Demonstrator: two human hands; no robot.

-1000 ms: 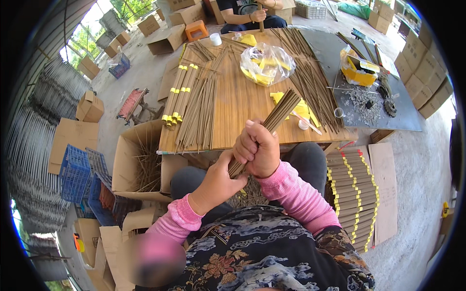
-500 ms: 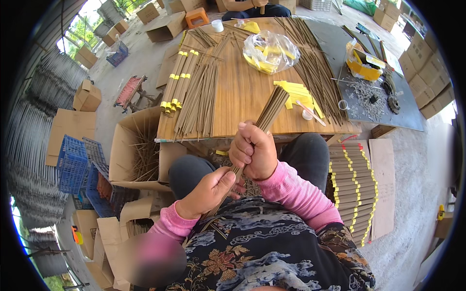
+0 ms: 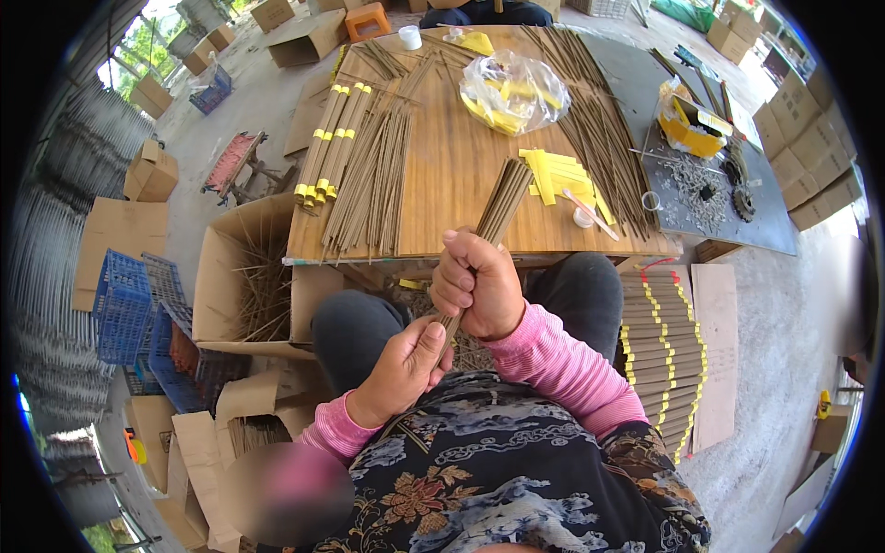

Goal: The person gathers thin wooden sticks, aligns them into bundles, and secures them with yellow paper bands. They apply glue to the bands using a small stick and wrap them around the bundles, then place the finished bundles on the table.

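Note:
A bundle of thin brown incense sticks slants up over my lap, its top ends toward the table. My right hand is wrapped round the middle of it. Lower down, my left hand grips the same bundle, thumb along the top side; the lower end is hidden behind this hand. Past my hands, yellow paper strips lie fanned on the wooden table. To their left are loose incense sticks and several finished bundles with yellow bands.
A clear plastic bag with yellow strips sits mid-table, a small white pot near the front edge. Left of my knees stands an open cardboard box of sticks, beside blue crates. Banded bundles lie to my right. Another person sits across the table.
The bundle stands slightly steeper. My left hand has turned a little, and the bundle's lower end no longer shows past it. My right hand keeps its hold.

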